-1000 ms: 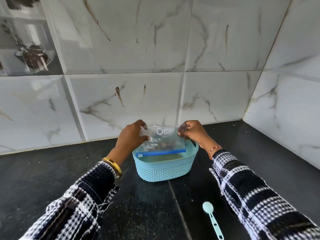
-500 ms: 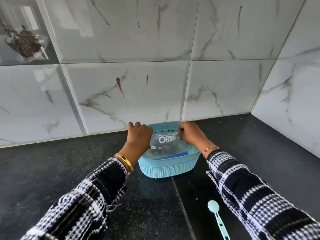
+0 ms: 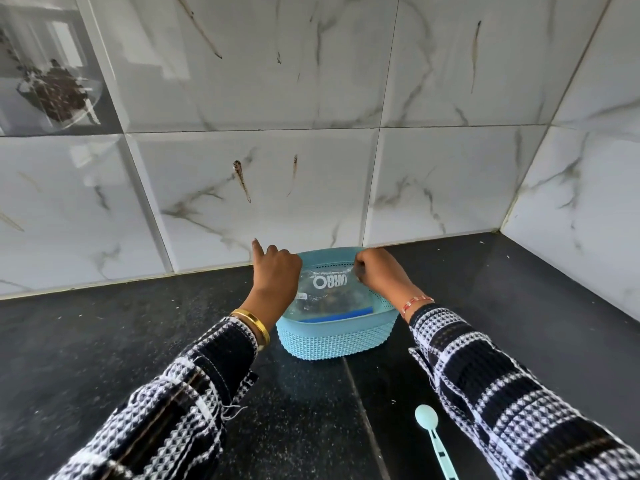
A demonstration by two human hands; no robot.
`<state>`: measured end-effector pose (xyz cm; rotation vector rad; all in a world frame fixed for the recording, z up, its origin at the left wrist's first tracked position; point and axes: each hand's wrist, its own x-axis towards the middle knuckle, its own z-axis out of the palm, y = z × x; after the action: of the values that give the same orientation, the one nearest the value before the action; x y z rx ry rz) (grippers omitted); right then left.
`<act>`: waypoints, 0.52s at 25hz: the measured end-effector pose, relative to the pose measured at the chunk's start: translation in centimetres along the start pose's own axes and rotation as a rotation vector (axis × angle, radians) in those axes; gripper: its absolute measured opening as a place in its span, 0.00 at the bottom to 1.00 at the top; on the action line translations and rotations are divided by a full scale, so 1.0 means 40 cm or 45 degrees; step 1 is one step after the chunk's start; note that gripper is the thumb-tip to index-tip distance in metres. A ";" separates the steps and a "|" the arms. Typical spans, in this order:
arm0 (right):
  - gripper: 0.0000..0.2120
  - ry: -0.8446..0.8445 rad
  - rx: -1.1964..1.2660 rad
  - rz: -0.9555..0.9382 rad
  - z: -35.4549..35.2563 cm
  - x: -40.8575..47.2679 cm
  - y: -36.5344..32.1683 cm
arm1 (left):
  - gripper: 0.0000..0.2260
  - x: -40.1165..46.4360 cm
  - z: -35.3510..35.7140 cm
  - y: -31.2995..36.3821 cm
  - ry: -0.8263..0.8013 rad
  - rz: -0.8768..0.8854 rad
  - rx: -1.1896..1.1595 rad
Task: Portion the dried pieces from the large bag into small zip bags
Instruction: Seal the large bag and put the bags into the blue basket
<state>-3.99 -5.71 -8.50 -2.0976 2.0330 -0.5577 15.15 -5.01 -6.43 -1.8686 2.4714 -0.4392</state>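
Note:
A clear small zip bag (image 3: 330,294) with white lettering, a blue zip strip and dark dried pieces inside lies in a light blue plastic basket (image 3: 336,341) on the black counter. My left hand (image 3: 275,277) rests on the bag's left end, index finger raised. My right hand (image 3: 379,273) pinches the bag's far right corner. The large bag is not in view.
A light blue measuring spoon (image 3: 431,433) lies on the black counter (image 3: 104,341) at the lower right. Marble-tiled walls (image 3: 277,168) close the back and right side, right behind the basket. A reflection of a dish with dark pieces shows in the upper-left tile.
The bag, held up over the basket a second ago, has been lowered and now lies flat inside it. Both hands went down with it.

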 end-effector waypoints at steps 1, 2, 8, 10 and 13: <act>0.07 -0.007 0.002 0.006 0.001 -0.002 0.002 | 0.10 0.000 0.001 0.000 -0.001 -0.006 -0.020; 0.07 -0.008 0.008 0.013 0.000 -0.003 0.003 | 0.11 -0.002 0.002 -0.002 -0.004 -0.017 -0.052; 0.10 0.082 0.100 0.055 -0.043 -0.022 -0.006 | 0.19 -0.025 -0.022 -0.009 -0.011 -0.089 -0.268; 0.11 0.143 0.146 0.070 -0.065 -0.038 -0.015 | 0.20 -0.035 -0.045 -0.008 0.004 -0.098 -0.320; 0.11 0.220 0.225 0.089 -0.113 -0.079 -0.033 | 0.20 -0.063 -0.095 0.010 0.064 -0.062 -0.434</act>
<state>-4.46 -1.88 -4.34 -1.9291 2.0513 -0.8996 14.83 -1.73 -3.28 -2.0573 2.6790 -0.0657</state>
